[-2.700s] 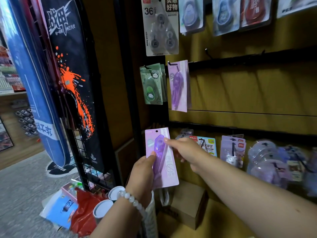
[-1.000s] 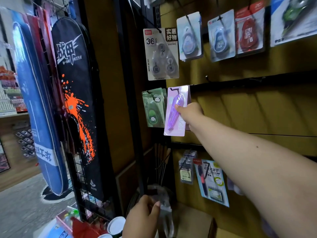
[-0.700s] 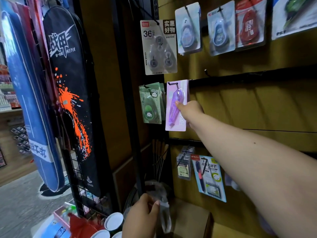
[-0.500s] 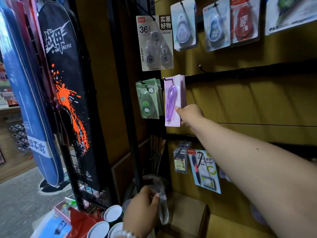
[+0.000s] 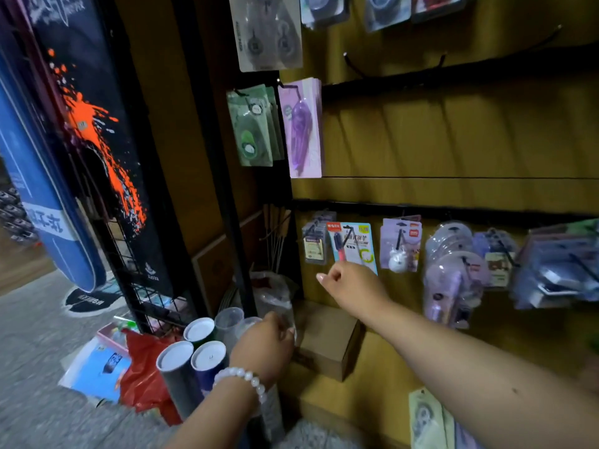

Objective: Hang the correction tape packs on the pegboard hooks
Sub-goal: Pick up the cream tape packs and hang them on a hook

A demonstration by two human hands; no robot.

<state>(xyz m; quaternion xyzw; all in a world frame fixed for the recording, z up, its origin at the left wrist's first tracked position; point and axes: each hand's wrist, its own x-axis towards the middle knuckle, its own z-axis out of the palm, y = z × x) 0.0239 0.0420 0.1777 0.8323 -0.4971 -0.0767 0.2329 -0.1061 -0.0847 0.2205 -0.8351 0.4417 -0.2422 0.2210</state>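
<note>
Purple correction tape pack hangs on its pegboard hook at twelve o'clock, beside the green packs. Right hand floats below it, fingers loosely curled, empty. Left hand at six grips a clear plastic bag.

"M&G" on red-topped pen pack

We see a dim, warm indoor scene with soft, even light and only faint shadows under the hanging packs. Motion blur smears the whole view, worst at the right edge, where the blister packs dissolve. The wide lens bends the black rack post and stretches the right forearm.
</note>
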